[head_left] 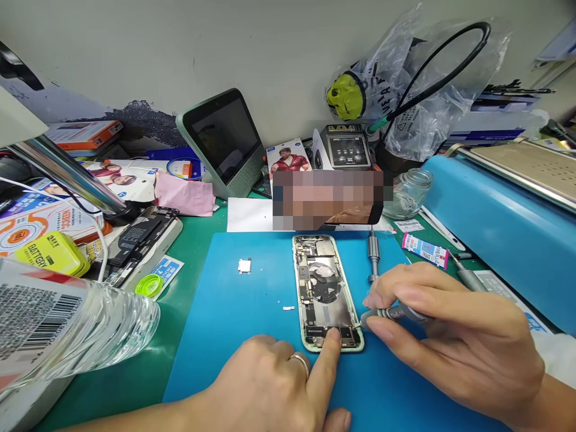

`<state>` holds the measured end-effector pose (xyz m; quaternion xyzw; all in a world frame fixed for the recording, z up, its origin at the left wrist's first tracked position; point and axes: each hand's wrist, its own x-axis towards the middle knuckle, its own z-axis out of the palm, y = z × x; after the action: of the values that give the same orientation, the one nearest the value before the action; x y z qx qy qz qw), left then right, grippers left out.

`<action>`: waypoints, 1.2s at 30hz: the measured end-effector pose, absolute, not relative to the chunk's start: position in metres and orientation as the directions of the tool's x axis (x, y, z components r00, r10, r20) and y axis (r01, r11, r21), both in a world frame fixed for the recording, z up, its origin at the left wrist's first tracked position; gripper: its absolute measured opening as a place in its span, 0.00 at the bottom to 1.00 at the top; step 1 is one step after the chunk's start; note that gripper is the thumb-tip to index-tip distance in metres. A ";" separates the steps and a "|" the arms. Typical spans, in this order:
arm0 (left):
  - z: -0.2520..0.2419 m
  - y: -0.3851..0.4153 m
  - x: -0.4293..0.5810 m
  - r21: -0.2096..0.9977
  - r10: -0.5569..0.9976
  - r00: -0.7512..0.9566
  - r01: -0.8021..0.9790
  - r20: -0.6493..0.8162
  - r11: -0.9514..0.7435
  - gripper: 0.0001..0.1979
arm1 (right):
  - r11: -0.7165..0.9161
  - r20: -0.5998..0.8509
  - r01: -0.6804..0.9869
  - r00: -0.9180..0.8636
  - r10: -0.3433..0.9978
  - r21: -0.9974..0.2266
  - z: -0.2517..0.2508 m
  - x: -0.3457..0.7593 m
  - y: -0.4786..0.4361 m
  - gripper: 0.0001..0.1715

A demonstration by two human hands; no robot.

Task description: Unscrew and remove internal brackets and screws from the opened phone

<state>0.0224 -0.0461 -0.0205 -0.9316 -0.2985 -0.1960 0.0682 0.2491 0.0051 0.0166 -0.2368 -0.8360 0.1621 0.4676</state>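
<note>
An opened phone [324,288] with its insides showing lies on a blue mat [252,312]. My left hand [279,384] presses its forefinger on the phone's bottom end, the other fingers curled; a ring sits on one finger. My right hand [454,330] pinches a grey metal screwdriver [391,313] whose tip points at the phone's lower right edge. A second screwdriver [373,258] lies on the mat right of the phone.
A small metal part [244,266] and a tiny bracket [288,308] lie left of the phone. A clear plastic bottle [76,324] lies at the left. Another dismantled phone [139,240], a yellow battery box [51,253], a glass jar [409,192] and a blue machine [499,234] surround the mat.
</note>
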 end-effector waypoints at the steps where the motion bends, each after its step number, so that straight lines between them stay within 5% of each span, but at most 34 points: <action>1: -0.021 -0.046 0.022 -0.009 0.528 0.745 0.581 0.407 -0.814 0.30 | 0.834 0.703 0.246 -0.452 0.550 -0.494 0.017 0.249 0.005 0.42; 36: -0.022 -0.047 0.021 -0.010 0.528 0.756 0.576 0.386 -0.818 0.27 | 0.826 0.711 0.230 -0.425 0.561 -0.515 0.017 0.248 0.005 0.43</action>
<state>0.0211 -0.0467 -0.0222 -0.9349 -0.2950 -0.1864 0.0643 0.2482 0.0050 0.0168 -0.2391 -0.8262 0.1725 0.4800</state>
